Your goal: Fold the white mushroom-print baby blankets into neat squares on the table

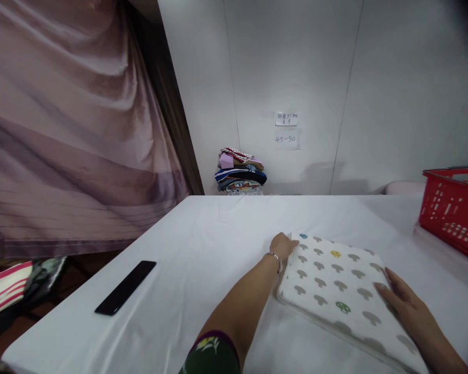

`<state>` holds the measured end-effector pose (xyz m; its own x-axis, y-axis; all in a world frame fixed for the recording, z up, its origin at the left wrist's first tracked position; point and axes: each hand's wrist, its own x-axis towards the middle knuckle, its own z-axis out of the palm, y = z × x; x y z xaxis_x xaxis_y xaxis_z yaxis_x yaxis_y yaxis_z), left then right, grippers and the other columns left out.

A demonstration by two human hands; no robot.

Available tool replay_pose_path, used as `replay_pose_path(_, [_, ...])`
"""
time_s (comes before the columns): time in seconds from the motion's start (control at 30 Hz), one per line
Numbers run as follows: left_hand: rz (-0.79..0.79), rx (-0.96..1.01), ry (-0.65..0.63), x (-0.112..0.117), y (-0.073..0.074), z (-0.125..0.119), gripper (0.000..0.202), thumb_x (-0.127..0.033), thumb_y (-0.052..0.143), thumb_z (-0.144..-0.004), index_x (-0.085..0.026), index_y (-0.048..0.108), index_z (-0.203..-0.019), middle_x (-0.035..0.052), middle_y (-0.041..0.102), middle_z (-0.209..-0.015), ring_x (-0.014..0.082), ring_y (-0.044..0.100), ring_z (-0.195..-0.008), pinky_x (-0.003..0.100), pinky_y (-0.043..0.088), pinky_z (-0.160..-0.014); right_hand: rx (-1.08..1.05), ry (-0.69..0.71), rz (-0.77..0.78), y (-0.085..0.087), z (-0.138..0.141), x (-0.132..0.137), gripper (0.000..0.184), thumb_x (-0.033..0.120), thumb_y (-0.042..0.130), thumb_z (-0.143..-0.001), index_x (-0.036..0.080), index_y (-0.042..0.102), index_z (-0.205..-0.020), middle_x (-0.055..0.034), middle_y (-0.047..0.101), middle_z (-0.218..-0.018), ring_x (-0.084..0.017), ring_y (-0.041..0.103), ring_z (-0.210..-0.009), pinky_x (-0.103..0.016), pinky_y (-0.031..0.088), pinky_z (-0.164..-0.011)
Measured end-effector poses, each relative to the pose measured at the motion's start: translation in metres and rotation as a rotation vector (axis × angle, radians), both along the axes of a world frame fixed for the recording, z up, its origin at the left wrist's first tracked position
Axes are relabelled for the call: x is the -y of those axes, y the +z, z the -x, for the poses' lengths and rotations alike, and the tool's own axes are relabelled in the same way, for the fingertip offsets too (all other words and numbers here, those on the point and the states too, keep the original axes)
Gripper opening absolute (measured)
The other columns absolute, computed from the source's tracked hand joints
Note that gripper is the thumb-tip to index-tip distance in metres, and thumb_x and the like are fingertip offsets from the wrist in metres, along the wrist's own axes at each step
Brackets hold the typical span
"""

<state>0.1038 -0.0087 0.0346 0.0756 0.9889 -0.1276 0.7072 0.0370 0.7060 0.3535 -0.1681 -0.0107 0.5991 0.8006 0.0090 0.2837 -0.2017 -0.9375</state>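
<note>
A folded white cloth (327,283) with grey mushroom prints, and a few in yellow, green and blue, lies in several layers on the white-covered table (203,249). At its far left corner my left hand (283,246) is closed on the edge, thumb on top and the other fingers mostly hidden. My right hand (405,298) holds the right edge, its thumb lying on the printed face and its fingers along the outer side. A bracelet circles my left wrist.
A black phone-like slab (125,288) rests toward the table's left edge. On the right stands a red plastic basket (452,213). Folded fabrics (241,174) are piled by the back wall, below paper signs (287,139). A pink curtain (74,130) hangs at left.
</note>
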Motion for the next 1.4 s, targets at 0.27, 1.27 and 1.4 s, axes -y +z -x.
replay_pose_path(0.27, [0.004,0.060,0.063,-0.007,-0.008,-0.004,0.015,-0.031,0.059,-0.072,-0.017,0.060,-0.078,0.0054,0.067,-0.083,0.0177,0.059,-0.078,0.025,0.040,-0.063,-0.081,0.006,0.065,0.001,-0.002,-0.001,0.085,0.052,0.065,-0.059,0.022,0.041,-0.135,-0.0067,0.043,-0.137,-0.030,0.040,-0.124,-0.038,0.031,-0.103])
replay_pose_path(1.27, [0.168,0.278,0.056,-0.047,-0.010,-0.021,0.027,-0.026,0.065,-0.070,-0.015,0.061,-0.095,0.0068,0.067,-0.094,0.0158,0.062,-0.078,0.021,0.045,-0.061,-0.062,0.005,0.133,0.017,0.003,0.007,0.076,0.053,0.067,-0.061,0.031,0.046,-0.131,-0.0033,0.047,-0.135,-0.029,0.045,-0.120,-0.033,0.030,-0.103])
replay_pose_path(1.4, [0.200,0.304,0.056,-0.043,-0.009,-0.014,0.025,-0.034,0.064,-0.072,-0.014,0.062,-0.086,0.0073,0.067,-0.080,0.0177,0.061,-0.069,0.024,0.044,-0.057,-0.062,0.006,0.121,0.012,0.001,0.007,0.074,0.054,0.067,-0.062,0.032,0.046,-0.130,-0.0026,0.048,-0.134,-0.027,0.045,-0.120,-0.033,0.032,-0.101])
